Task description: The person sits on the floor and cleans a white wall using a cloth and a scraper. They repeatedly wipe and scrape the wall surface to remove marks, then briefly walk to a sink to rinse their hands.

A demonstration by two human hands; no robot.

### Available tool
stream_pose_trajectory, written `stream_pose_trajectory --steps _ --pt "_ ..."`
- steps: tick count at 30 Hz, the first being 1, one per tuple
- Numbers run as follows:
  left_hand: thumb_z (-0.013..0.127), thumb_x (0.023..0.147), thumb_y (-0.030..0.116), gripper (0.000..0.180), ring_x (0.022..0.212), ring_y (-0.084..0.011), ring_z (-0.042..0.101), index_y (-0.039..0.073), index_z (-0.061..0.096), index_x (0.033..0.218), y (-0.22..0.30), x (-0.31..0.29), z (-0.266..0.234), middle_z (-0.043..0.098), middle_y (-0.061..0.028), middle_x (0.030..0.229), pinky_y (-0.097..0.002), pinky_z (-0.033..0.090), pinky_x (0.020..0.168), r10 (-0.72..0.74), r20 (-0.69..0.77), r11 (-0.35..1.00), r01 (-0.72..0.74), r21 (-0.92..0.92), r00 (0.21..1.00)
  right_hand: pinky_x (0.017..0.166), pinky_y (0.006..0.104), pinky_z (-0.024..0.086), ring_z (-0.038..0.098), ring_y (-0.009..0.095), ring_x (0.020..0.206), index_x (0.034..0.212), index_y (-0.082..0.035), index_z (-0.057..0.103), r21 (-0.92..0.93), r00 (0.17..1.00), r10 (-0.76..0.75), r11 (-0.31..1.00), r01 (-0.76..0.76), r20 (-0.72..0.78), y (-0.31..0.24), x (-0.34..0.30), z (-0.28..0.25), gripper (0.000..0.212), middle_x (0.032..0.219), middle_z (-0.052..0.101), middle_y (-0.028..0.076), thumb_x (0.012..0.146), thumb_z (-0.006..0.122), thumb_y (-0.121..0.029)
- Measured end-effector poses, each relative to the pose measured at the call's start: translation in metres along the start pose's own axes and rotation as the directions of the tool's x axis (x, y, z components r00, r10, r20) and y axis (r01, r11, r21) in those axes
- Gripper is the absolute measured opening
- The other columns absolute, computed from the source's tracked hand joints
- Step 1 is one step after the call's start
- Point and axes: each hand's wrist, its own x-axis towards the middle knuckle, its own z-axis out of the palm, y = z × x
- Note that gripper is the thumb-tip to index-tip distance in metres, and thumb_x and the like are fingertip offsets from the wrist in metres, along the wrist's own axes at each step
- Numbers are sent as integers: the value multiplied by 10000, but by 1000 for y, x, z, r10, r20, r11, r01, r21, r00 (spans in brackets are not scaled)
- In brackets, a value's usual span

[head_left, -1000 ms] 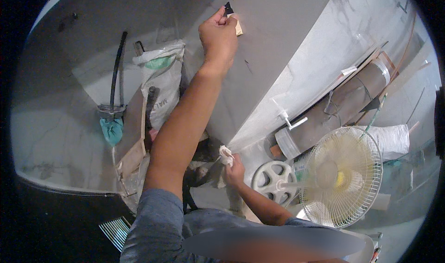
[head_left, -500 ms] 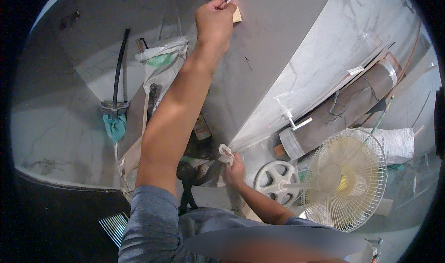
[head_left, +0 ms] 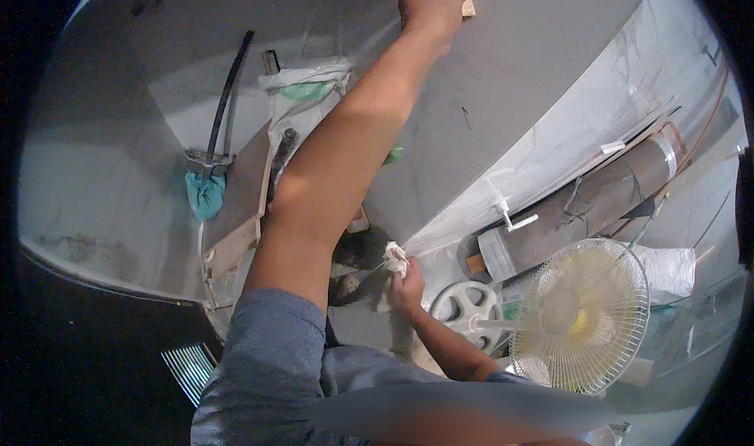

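My left hand (head_left: 430, 8) is raised at arm's length to the grey wall (head_left: 503, 61), near the top edge of the view. Its fingers are closed on a small flat piece (head_left: 469, 8), cream-coloured with a black part; its exact kind does not show. Lower down, my right hand (head_left: 408, 286) is held in front of my body. A crumpled white cloth or tissue (head_left: 396, 258) is gripped in its fingers and sticks up above them.
A standing fan (head_left: 577, 316) with a round white base (head_left: 469, 312) is at my right. Behind it lie a thick brown roll (head_left: 561, 199) and a white sack (head_left: 664, 272). At left are a white-green sack (head_left: 306, 93), a wooden board (head_left: 236, 187) and a black hose (head_left: 229, 93) with teal wrapping.
My left hand has moved up and to the right along the wall with the cream piece. My right hand still grips the white cloth. The whole view has shifted slightly.
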Motion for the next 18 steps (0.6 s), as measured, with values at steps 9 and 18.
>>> stream_pose_trajectory --steps 9,18 --pt "780 945 170 455 821 -123 665 80 603 1354 18 -94 -139 722 -44 957 -278 527 653 -34 -230 964 93 248 973 828 348 466 547 171 941 1073 3 573 403 980 -128 897 180 -154 -3 -1 -3 208 1031 580 77 960 618 -166" --pt "743 978 200 275 997 -145 654 55 670 1200 70 -204 -180 693 -51 1107 -317 553 796 -161 -136 977 177 117 978 947 370 461 593 253 1041 1144 -24 640 440 747 -565 605 664 -350 -250 32 -98 263 1183 610 139 931 666 -176"
